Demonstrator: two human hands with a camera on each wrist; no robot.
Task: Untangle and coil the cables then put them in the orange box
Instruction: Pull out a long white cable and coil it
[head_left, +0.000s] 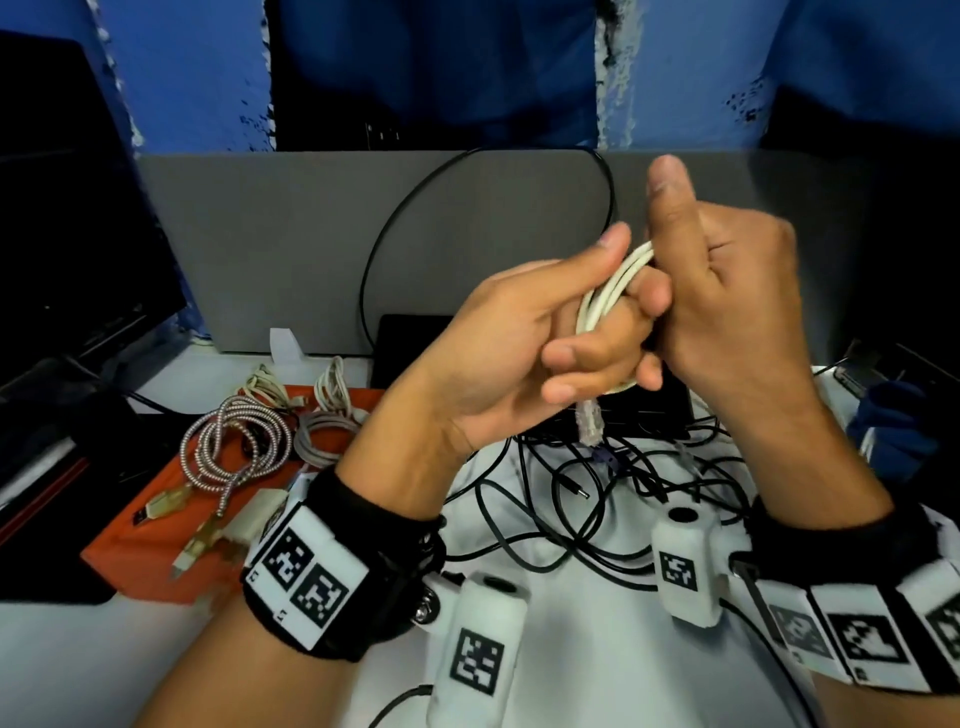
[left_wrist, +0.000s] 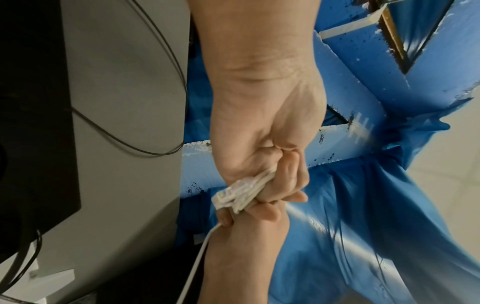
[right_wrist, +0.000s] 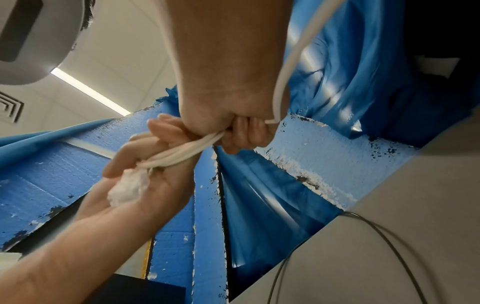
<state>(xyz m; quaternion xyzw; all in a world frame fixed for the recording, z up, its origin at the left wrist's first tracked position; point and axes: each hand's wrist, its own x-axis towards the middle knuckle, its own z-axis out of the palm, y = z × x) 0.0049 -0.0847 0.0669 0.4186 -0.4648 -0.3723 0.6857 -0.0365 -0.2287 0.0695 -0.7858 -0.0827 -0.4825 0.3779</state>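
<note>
Both hands are raised above the table with a coiled white cable (head_left: 610, 291) between them. My left hand (head_left: 524, 348) grips the bundle of loops, thumb up, and the cable's clear plug (head_left: 588, 423) hangs below its fingers. My right hand (head_left: 727, 291) curls its fingers round the same white cable (right_wrist: 182, 153), thumb pointing up. In the left wrist view the white cable (left_wrist: 244, 192) sits bunched between the two hands. The orange box (head_left: 156, 540) lies at the left and holds a braided silver cable (head_left: 228, 447) and white cables (head_left: 324, 415).
A tangle of black cables (head_left: 613, 499) lies on the white table below my hands. A grey partition (head_left: 291, 234) stands behind, with a black cable looping over it. A dark monitor (head_left: 67, 208) is at the left, a black device (head_left: 410, 343) behind the box.
</note>
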